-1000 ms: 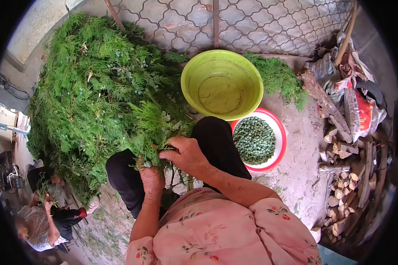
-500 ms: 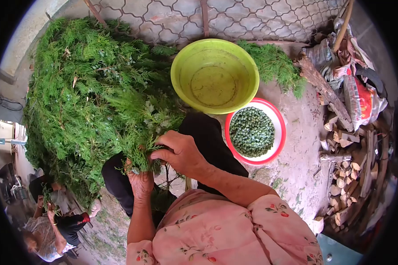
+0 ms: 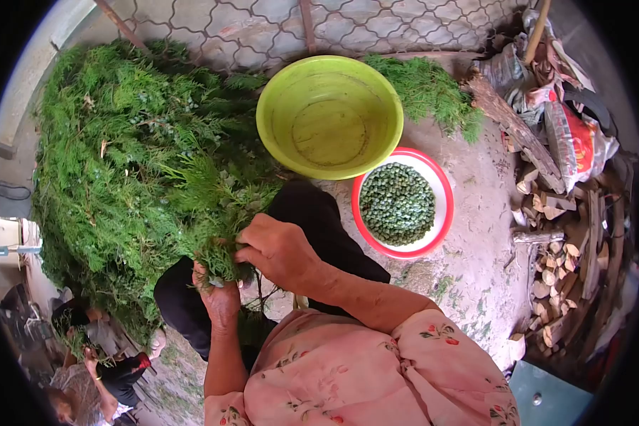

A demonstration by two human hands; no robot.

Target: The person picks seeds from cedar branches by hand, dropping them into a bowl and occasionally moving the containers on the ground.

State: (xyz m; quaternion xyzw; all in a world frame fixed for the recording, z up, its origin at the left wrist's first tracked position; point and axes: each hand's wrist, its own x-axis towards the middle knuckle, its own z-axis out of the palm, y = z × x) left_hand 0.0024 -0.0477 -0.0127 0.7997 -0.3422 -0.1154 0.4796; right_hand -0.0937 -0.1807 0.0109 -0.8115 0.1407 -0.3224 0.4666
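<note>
The left hand point(image 3: 220, 302) grasps the evergreen branch point(image 3: 216, 257) above the lap, fingers curled round it. The right hand point(image 3: 282, 252) pinches its foliage between thumb and fingers. The branch's long axis runs away from the body, leafy tip forward and leftward, before the heap's point(image 3: 113, 170) near right edge.

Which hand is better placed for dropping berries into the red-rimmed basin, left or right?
Probably the right hand: it is nearer the red-rimmed basin, while the left hand grips the green sprig.
</note>
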